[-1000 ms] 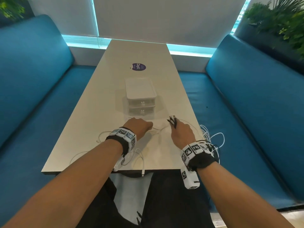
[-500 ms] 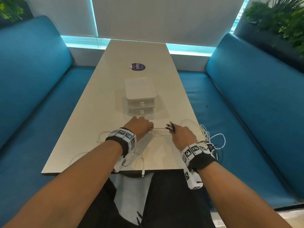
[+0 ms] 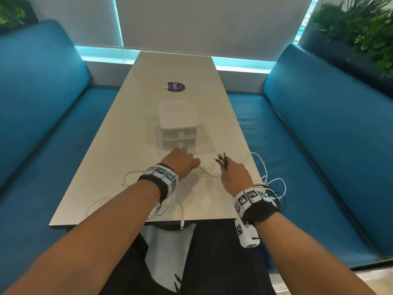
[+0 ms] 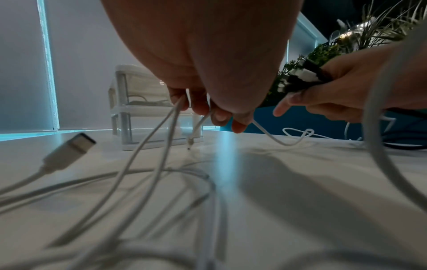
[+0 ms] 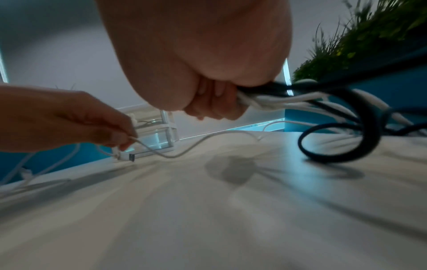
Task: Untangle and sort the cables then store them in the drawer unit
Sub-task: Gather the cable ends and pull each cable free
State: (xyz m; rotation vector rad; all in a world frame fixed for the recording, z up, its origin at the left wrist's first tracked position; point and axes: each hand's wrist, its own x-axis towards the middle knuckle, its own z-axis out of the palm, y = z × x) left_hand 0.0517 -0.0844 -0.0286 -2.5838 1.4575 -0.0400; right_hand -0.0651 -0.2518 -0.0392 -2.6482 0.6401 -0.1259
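A white two-drawer unit stands mid-table, both drawers closed; it also shows as the drawer unit and the drawer unit. My left hand sits just in front of it and pinches thin white cables, one ending in a plug. My right hand grips a bundle of black and white cable ends, their plugs sticking out past the fingers. A slack white cable runs between the hands. The bundle's cables trail off behind my right hand.
Loose white cable loops lie on the table near its front edge, one plug hanging over it. More cables spill over the right edge. A purple sticker lies farther back. Blue benches flank the table.
My hands have drawn apart again after coming close half a second ago. The white cable between them now hangs slack. My left hand has shifted forward toward the drawer unit.
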